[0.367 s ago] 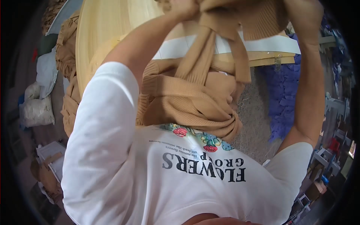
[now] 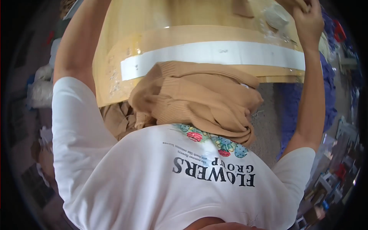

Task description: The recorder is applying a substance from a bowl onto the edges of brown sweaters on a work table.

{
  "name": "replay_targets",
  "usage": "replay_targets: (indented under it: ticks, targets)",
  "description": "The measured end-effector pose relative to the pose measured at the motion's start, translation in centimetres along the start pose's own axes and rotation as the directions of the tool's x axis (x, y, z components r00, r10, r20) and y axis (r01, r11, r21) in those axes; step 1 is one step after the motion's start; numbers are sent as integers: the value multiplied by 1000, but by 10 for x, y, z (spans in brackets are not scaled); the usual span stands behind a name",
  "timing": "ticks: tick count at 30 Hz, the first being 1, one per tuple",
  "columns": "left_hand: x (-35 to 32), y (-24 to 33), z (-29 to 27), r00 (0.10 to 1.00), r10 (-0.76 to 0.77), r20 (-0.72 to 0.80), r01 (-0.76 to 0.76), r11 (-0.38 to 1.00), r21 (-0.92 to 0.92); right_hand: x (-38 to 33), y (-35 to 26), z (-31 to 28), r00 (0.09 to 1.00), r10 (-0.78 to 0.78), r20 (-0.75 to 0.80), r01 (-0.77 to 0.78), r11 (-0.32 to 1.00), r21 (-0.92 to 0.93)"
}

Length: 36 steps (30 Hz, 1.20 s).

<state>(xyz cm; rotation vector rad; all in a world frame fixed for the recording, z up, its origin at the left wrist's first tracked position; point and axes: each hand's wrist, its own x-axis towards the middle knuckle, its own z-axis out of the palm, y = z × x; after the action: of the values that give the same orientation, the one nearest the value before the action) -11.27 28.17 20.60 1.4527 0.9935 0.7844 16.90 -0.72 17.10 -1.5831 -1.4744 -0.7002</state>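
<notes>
My right hand is raised at the top right edge, its fingers closed on a tan knit garment, most of which lies beyond the picture. My left forearm reaches up past the top edge, so the left hand is out of sight. Between my body and the table, a bunched pile of tan ribbed knitwear sits in my lap, its upper folds lying over the table's near edge.
The pale wooden table has a white strip along its near side. Clear crumpled plastic lies on it. Purple fabric hangs at the right. More tan cloth is heaped at the left, near white bags.
The tan garment held up in front has moved up and mostly out of the picture, baring the table. My left hand has gone out at the top; both arms reach farther.
</notes>
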Motion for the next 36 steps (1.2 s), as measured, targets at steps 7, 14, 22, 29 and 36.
replay_targets:
  ticks: [7, 14, 22, 29, 36]
  targets:
    - [-118, -160, -121, 900, -432, 57, 414, 888, 201, -146, -3, 32, 886, 40, 461, -48, 999, 7]
    - [-213, -159, -129, 865, -482, 141, 476, 876, 75, -162, -20, 36, 844, 51, 534, -44, 999, -26]
    - [-238, -175, -131, 867, -445, 225, 455, 890, 8, -162, -2, 35, 849, 11, 528, 53, 993, -105]
    - [-239, -194, -123, 906, -399, 141, 350, 894, 279, -159, -7, 37, 847, -6, 532, 56, 995, -78]
    - [-258, -180, -81, 955, 263, -138, -29, 543, 839, -163, 1, 27, 812, 122, 571, -66, 991, -119]
